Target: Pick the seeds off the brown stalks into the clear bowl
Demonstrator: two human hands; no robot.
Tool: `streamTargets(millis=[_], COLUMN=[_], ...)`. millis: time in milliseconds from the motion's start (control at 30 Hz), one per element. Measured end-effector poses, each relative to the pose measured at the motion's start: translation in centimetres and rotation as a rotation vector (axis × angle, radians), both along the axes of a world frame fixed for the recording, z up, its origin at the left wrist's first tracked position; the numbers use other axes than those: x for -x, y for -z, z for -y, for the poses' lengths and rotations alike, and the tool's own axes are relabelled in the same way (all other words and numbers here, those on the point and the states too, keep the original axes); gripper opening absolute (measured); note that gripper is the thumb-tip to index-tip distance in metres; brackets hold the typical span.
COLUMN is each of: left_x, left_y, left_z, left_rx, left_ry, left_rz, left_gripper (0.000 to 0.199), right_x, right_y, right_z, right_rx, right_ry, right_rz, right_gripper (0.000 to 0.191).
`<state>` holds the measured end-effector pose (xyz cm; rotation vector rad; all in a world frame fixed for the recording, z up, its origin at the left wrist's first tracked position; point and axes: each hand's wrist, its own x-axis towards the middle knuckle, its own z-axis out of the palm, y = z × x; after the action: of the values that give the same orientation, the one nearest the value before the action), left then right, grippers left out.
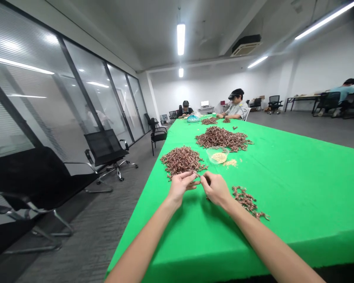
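Note:
My left hand (181, 184) and my right hand (214, 186) meet above the green tabletop, fingertips close together. Between them stretches a thin brown strip (196, 173), pinched by both hands; its exact kind is too small to tell. Just beyond my left hand lies a heaped pile of brown twisted pieces (181, 159). Beside my right forearm is a smaller, looser cluster of similar pieces (247, 202). A clear plastic bowl (210, 156) with pale yellowish bits stands past my right hand, and some pale bits (231, 162) are spilled next to it.
A larger brown pile (221, 137) lies behind the bowl on the green cloth (297, 181). Farther off are more piles, a blue bundle (192, 118) and two seated people (237, 108) at the table. Black chairs (106, 145) stand along the glass partition on the left.

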<state>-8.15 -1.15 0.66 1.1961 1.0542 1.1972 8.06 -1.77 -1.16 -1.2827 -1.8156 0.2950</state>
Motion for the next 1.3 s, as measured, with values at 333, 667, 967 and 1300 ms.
streamTargets(millis=[333, 667, 967, 1300], left_x=[-0.05, -0.56, -0.53, -0.86], left_y=[-0.16, 0.18, 0.4, 0.09], left_z=[-0.14, -0.38, -0.6, -0.06], left_rx=[-0.072, -0.232, -0.254, -0.267], left_ry=[-0.029, -0.093, -0.072, 0.005], left_rz=[0.01, 0.006, -0.005, 0.014], left_gripper=[0.054, 0.058, 0.055, 0.05], right_x=[0.0, 0.1, 0.05, -0.09], right_y=[0.35, 0.35, 0.49, 0.58], right_z=[-0.42, -0.29, -0.39, -0.84], right_rx=[-0.037, -0.014, -0.012, 0.017], right_ry=[0.031, -0.009, 0.017, 0.037], right_rz=[-0.046, -0.085, -0.074, -0.129], right_gripper=[0.035, 0.035, 0.033, 0.04])
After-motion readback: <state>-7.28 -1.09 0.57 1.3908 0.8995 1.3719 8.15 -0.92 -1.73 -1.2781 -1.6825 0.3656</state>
